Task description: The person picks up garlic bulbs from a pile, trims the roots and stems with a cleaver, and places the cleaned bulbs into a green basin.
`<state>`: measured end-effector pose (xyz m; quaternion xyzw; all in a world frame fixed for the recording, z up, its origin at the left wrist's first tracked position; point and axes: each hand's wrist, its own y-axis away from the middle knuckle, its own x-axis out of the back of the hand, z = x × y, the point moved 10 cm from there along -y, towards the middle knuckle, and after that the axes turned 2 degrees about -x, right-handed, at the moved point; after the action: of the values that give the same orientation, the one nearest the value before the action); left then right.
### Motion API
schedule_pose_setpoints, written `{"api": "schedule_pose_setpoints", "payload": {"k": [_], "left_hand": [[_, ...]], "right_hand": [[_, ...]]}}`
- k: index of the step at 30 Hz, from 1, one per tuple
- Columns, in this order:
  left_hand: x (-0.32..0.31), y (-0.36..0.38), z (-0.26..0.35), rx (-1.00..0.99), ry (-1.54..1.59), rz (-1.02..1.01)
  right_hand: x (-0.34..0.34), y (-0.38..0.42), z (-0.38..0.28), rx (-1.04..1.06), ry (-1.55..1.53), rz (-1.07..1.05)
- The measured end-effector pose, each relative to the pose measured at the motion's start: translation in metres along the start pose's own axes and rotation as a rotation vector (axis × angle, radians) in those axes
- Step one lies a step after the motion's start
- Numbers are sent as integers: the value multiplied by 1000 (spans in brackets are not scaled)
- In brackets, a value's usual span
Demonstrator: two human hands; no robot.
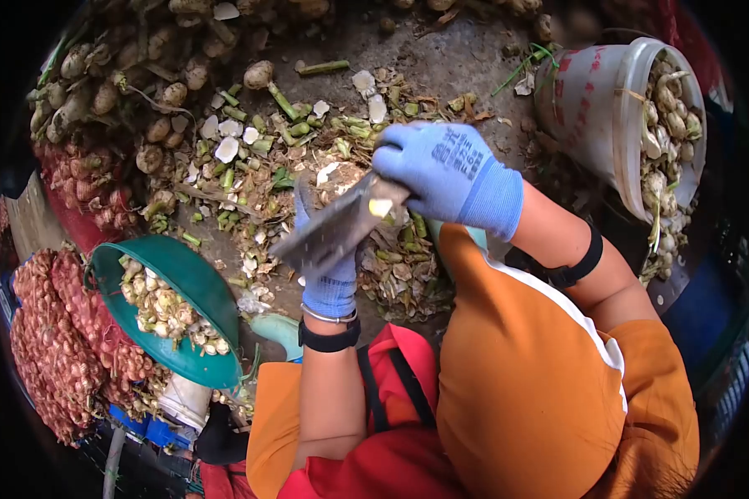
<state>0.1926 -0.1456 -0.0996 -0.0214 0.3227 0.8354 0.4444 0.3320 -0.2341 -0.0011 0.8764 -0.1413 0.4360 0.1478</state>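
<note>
My right hand (441, 170), in a blue knit glove with dark print, is closed round the handle end of a cleaver (329, 229). Its wide dark blade slants down to the left, across my left hand. A small pale yellow-white piece (380, 207) shows against the blade near the grip. Of my left hand (331, 279), also gloved in blue, the cuff and a finger or thumb pointing up past the blade are visible; the other fingers are hidden. Cut green stalks (300, 129) and white peelings (227, 150) litter the ground around both hands.
Untrimmed garlic bulbs (104, 96) are heaped at upper left. A green basin (162, 249) holds trimmed garlic (171, 308), beside red net sacks (54, 341). At right, a tilted white bucket (587, 108) spills garlic bulbs (666, 125). An orange cap (524, 374) fills the lower foreground.
</note>
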Motion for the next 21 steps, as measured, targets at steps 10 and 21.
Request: {"api": "schedule_pose_setpoints", "payload": {"k": [10, 21], "left_hand": [[-16, 21, 36, -226, -163, 203], [117, 60, 169, -460, 705, -79]], "right_hand": [[-16, -10, 17, -38, -52, -20], [51, -61, 223, -620, 137, 352]]}}
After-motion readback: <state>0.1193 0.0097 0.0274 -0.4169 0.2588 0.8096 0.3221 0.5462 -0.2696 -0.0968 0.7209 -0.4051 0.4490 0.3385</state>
